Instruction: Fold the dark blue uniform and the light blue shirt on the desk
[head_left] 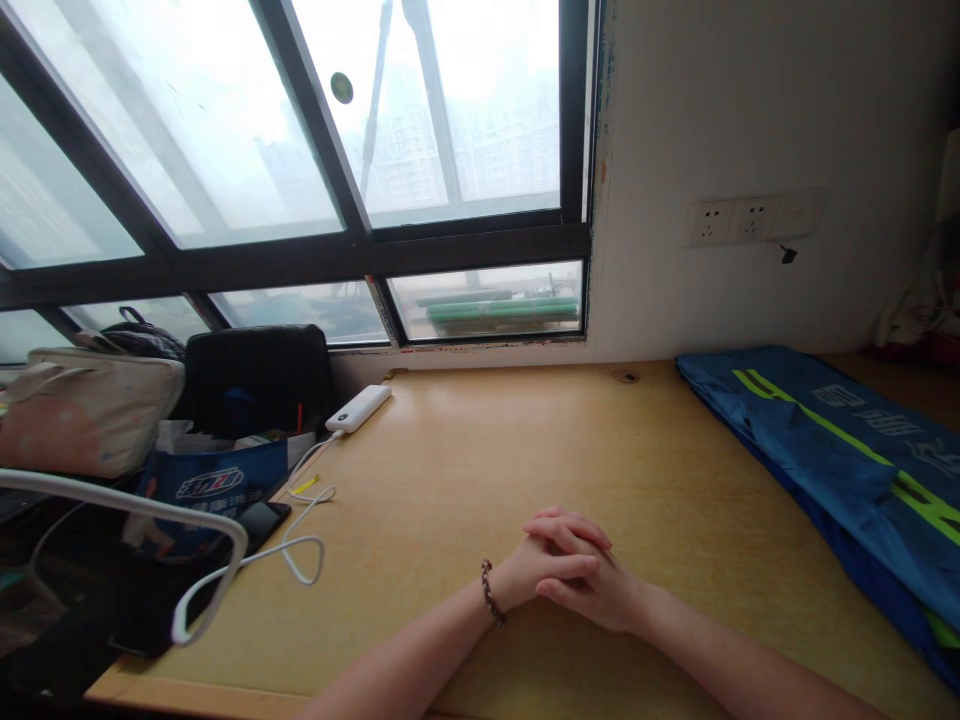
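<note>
My left hand point(526, 574) and my right hand point(613, 594) are clasped together, resting on the light wooden tabletop point(487, 460) near its front. The fingers of both are closed around each other, and the palms are hidden. A dark braided bracelet point(491, 592) circles my left wrist. No object shows in either hand. Off to the left, a white power bank point(360, 408) lies at the table's edge with a white cable point(300, 545) trailing from it. At the right lies a folded blue cloth point(787, 430) with a yellow-green stripe.
Bags crowd the left side: a beige bag point(97, 410), a blue printed bag point(217, 490) and a black chair back or case point(255, 380). A white curved bar point(202, 515) juts in there. Behind the table are a dark-framed window point(480, 235) and wall sockets point(754, 218).
</note>
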